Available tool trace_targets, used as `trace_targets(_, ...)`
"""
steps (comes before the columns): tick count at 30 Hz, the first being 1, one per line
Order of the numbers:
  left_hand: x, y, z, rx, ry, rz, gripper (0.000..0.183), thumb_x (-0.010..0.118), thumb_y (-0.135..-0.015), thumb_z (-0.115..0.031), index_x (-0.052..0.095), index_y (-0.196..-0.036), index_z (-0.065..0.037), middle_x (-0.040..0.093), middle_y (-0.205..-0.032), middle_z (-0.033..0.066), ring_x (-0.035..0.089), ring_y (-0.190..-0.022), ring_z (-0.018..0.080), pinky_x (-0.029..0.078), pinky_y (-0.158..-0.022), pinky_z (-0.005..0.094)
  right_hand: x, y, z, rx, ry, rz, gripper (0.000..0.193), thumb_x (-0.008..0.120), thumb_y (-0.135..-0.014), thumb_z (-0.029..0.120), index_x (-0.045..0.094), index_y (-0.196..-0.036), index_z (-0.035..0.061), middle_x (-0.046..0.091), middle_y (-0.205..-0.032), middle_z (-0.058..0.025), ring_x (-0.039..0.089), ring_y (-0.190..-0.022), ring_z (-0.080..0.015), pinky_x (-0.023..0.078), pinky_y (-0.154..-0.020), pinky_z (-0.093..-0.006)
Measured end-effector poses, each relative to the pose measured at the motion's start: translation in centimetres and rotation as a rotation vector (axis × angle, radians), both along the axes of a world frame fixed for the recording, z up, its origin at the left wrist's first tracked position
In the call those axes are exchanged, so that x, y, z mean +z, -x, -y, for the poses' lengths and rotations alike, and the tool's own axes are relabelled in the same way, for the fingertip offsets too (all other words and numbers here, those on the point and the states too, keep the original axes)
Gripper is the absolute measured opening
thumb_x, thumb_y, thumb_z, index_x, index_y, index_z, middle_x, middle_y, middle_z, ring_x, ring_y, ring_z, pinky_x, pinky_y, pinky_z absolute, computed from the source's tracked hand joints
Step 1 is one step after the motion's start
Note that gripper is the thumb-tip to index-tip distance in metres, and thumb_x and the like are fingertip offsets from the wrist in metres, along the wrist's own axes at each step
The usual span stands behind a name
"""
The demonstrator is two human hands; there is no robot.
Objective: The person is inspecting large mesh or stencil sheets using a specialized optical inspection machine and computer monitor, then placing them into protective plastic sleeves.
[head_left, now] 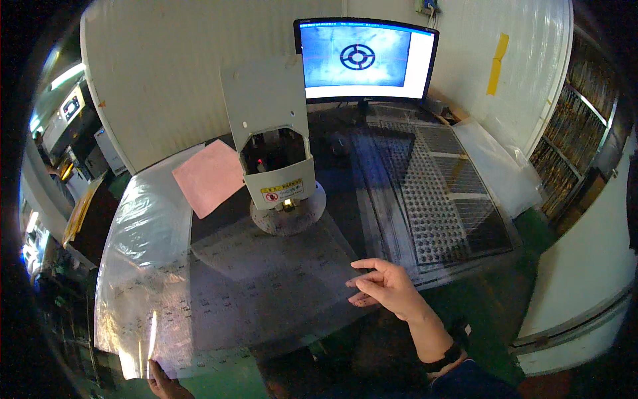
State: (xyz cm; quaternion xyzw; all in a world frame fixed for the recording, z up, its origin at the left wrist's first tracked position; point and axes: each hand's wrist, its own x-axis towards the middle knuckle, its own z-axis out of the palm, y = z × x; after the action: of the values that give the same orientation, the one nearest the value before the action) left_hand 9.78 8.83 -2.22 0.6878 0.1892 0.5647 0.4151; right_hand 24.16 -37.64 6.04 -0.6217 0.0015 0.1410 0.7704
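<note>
A large see-through film sheet [266, 292] with rows of small dark marks spreads over the near part of the table, beneath the front of a light grey bench machine [279, 179]. At the lower left my left hand [166, 384] pinches the film's near edge; only its fingers and part of the back show. My right hand [392, 289] hovers over or beside the film's right side, fingers apart, with nothing in them. Whether its fingertips touch the film I cannot tell. A small light glows under the machine's head, above a round plate [302, 223].
Behind the machine a monitor [332, 73] shows a dark segmented ring on blue. A pink cloth [209, 176] lies left of the machine. Dark patterned films [432, 219] cover the table's right side, with clear plastic [498, 166] beyond. A white panel [578, 279] stands at the right.
</note>
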Motion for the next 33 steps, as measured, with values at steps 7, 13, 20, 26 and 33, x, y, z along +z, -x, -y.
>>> trace_targets(7, 2.6, -0.5, 2.5, 0.044, 0.435, 0.068, 0.028, 0.06, -0.082, -0.018, 0.062, -0.084, 0.01, 0.06, -0.068, 0.0135, 0.04, -0.044, 0.013, 0.029, -0.04, 0.0256, -0.5, 0.3, 0.1, 0.003, 0.014, 0.028, 0.036, 0.052, -0.086, 0.004, 0.042, -0.12, -0.0016, 0.059, -0.097, -0.0201, 0.064, -0.077, -0.0214, 0.055, -0.067, -0.0294)
trace_targets(13, 3.2, 0.5, 2.1, -0.089, 0.567, -0.167, 0.038, 0.062, -0.081, -0.023, 0.058, -0.105, 0.006, 0.06, -0.104, 0.0203, 0.06, -0.078, 0.0188, 0.046, -0.059, 0.0303, -0.3, 0.2, 0.4, 0.0, 0.012, 0.048, 0.041, 0.052, -0.086, 0.004, 0.038, -0.124, -0.0005, 0.059, -0.097, -0.0216, 0.064, -0.076, -0.0215, 0.055, -0.066, -0.0298)
trace_targets(20, 6.3, 3.6, 3.9, -0.144, 0.623, -0.106, 0.021, 0.055, -0.086, -0.022, 0.055, -0.094, -0.003, 0.057, -0.076, 0.0046, 0.052, -0.058, 0.0083, 0.042, -0.05, 0.0194, 0.7, 2.4, 0.6, 0.108, -0.046, -0.08, 0.062, 0.056, -0.081, 0.003, 0.023, -0.134, 0.0002, 0.06, -0.094, -0.0209, 0.063, -0.079, -0.0269, 0.055, -0.068, -0.0363)
trace_targets(26, 4.2, 10.1, 3.3, -0.184, 0.797, -0.229, 0.021, 0.054, -0.087, -0.025, 0.053, -0.079, -0.005, 0.052, -0.06, 0.003, 0.049, -0.044, 0.0106, 0.039, -0.038, 0.0222, 0.4, 7.4, 0.5, 0.213, 0.014, -0.164, 0.054, 0.054, -0.081, 0.005, 0.031, -0.13, 0.0042, 0.06, -0.093, -0.0207, 0.063, -0.075, -0.0295, 0.055, -0.063, -0.0416)
trace_targets(33, 5.0, 10.3, 4.5, -0.157, 0.89, -0.091, 0.017, 0.059, -0.084, -0.021, 0.055, -0.085, -0.004, 0.056, -0.072, 0.0031, 0.052, -0.049, 0.0104, 0.045, -0.041, 0.0206, 1.1, 7.1, 6.3, -0.206, 0.376, 0.1, 0.039, 0.053, -0.085, 0.022, 0.043, -0.12, 0.0092, 0.06, -0.07, -0.0089, 0.055, -0.046, -0.0146, 0.046, -0.041, -0.025)
